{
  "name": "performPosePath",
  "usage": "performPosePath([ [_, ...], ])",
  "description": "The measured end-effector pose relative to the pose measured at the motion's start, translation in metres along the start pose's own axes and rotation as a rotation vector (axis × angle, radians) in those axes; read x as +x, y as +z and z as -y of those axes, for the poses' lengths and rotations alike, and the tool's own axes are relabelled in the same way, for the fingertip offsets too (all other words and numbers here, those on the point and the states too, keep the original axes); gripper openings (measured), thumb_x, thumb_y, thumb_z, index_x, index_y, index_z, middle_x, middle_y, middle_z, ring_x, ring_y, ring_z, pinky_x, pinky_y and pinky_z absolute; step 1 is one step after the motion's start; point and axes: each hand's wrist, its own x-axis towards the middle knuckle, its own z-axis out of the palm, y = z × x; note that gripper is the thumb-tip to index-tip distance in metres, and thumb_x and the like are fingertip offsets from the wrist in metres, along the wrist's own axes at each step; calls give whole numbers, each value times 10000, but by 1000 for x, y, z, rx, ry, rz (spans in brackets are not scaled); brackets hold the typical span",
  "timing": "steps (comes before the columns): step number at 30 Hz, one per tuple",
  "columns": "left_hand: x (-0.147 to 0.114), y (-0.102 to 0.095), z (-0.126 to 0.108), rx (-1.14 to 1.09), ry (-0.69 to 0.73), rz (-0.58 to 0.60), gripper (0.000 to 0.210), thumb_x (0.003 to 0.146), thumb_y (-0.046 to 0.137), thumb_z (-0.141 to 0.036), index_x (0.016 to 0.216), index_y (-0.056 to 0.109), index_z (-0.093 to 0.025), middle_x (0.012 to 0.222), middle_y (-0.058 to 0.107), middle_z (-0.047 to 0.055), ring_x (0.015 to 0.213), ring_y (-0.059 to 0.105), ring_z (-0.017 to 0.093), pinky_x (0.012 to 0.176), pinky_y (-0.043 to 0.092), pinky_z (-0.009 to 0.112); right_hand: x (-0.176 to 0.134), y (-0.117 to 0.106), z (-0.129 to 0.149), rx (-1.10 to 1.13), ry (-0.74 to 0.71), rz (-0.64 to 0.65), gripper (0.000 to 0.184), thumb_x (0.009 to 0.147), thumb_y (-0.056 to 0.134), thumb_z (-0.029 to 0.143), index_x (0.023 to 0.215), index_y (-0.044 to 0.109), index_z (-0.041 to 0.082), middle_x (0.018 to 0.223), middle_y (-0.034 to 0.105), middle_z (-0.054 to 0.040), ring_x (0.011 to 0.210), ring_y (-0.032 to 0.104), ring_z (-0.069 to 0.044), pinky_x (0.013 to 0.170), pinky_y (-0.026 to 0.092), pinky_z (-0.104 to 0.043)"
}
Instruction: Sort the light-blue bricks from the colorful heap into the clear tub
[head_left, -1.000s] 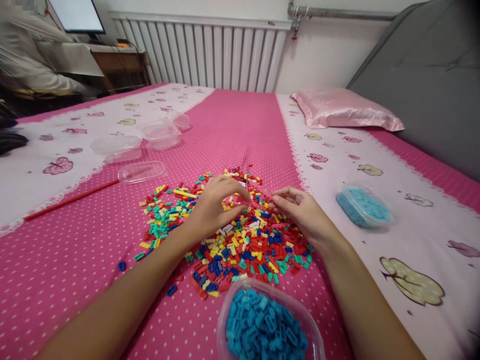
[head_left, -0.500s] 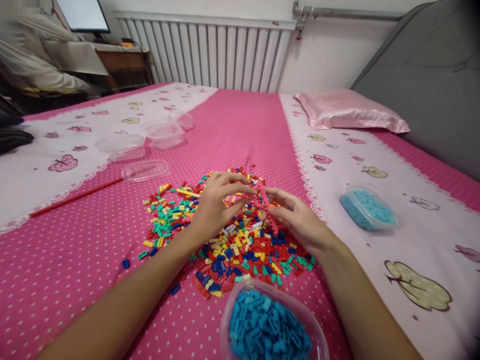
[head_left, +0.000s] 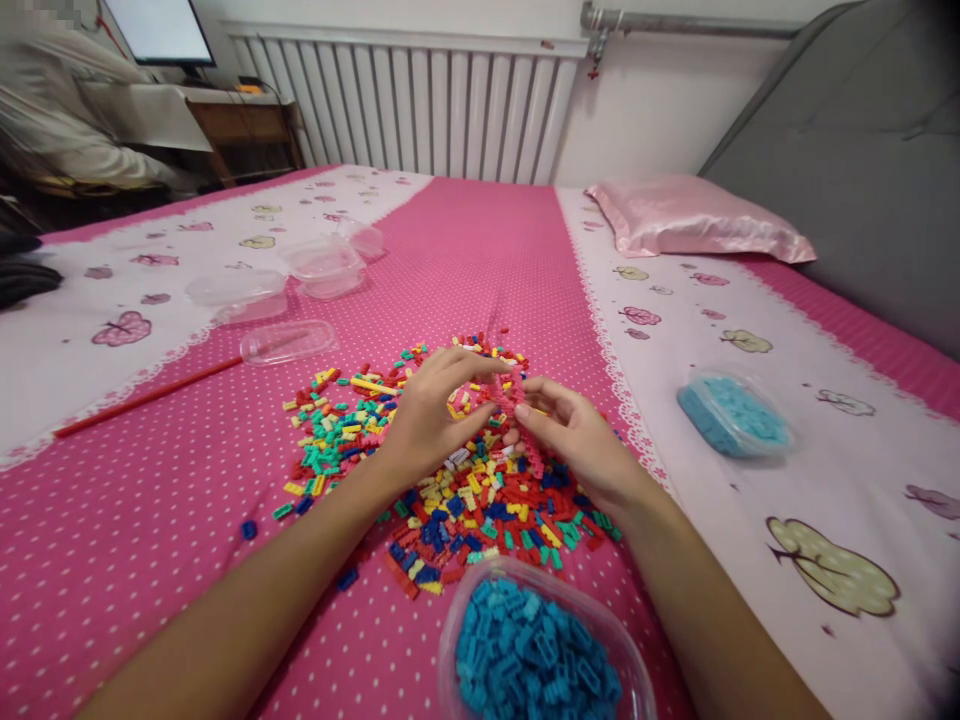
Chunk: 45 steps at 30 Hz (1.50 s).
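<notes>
Between my two hands, above the pile, is a pinkish-red strip of joined toy bricks (head_left: pixel 534 455). My left hand (head_left: pixel 442 405) grips its upper end between thumb and fingers. From the other side, my right hand (head_left: pixel 574 430) pinches the strip with thumb and forefinger; some of its fingertips are hidden. Underneath lies a spread-out pile of small building bricks (head_left: pixel 472 490) in red, yellow, green, blue and white. Close in front of me stands a clear plastic tub (head_left: pixel 448 650) filled with blue bricks (head_left: pixel 536 650).
A second clear tub of light blue bricks (head_left: pixel 735 415) sits at the right. Clear containers (head_left: pixel 322 262), a clear lid (head_left: pixel 289 342) and a red stick (head_left: pixel 150 397) lie at the left. A pink pillow (head_left: pixel 697 220) rests at the back right. A person (head_left: pixel 67 110) sits near a desk.
My right hand has shifted slightly left, closer to my left hand, and its thumb now presses on the strip. The strip has moved a little left with the hands.
</notes>
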Motion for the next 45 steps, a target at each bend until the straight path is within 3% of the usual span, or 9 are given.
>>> performPosePath([
  [5,0,-1,2,31,-15,23,111,859,703,-214,964,688,-180,985,680,33,960,621,158,891,457,299,1,-1,1,-7,3,-52,400,748,807,441,1012,604,219,896,645,3,727,695,-142,664,554,-269],
  [11,1,1,-1,-23,-117,21,128,898,666,-299,896,680,-172,931,707,32,904,637,158,866,469,304,2,-3,1,-23,-84,-77,380,749,804,466,987,632,225,986,658,-13,720,682,-115,717,541,-254],
  [19,4,5,-12,-282,-398,100,235,896,630,-367,797,679,-160,792,701,17,751,623,132,730,465,259,0,0,4,-53,-105,-86,346,784,772,449,975,570,243,932,617,14,705,665,-118,731,532,-275],
  [30,4,5,-14,-275,-409,85,234,888,632,-339,756,648,-146,749,665,15,714,592,117,709,441,249,0,4,4,-83,-140,-124,326,761,792,424,933,588,236,910,593,16,722,612,-115,615,488,-235],
  [38,4,4,-12,-263,-310,140,189,899,602,-292,772,609,-152,748,623,-2,714,563,110,685,428,232,2,-1,2,-117,-111,-130,374,709,824,426,943,621,217,776,605,16,767,646,-164,782,516,-323],
  [45,4,3,-13,-268,-339,160,180,875,602,-285,747,602,-159,732,619,-3,706,559,120,684,430,242,1,-3,4,-163,-109,-113,391,683,835,440,926,625,218,719,572,27,711,604,-162,730,499,-331],
])
